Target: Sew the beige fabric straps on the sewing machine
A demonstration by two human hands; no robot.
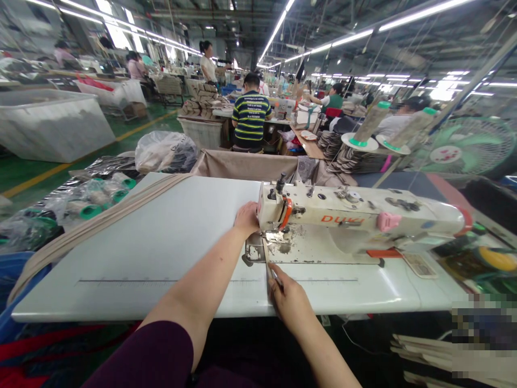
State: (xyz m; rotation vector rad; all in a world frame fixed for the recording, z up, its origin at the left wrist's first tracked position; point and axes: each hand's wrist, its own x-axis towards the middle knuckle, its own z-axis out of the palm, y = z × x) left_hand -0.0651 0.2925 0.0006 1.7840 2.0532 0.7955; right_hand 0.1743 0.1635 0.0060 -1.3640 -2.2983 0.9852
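A narrow beige fabric strip [266,254] runs from under the presser foot of the white sewing machine [307,215] towards the table's front edge. My right hand [291,297] is closed on this strip, thumb and index finger pinching it in front of the needle plate [255,251]. A small dark, slim object shows between those fingers, too small to name. Beyond the needle, my left hand [245,217] rests against the left end of the machine head. Its fingertips are hidden behind the machine, so their grip cannot be seen.
Long beige strips [100,215] drape over the left part of the white table [169,242]. Bagged thread cones [92,207] lie further left. A cloth-lined bin [246,164] stands behind the table, a green fan [464,151] at right. Other people sit at machines beyond.
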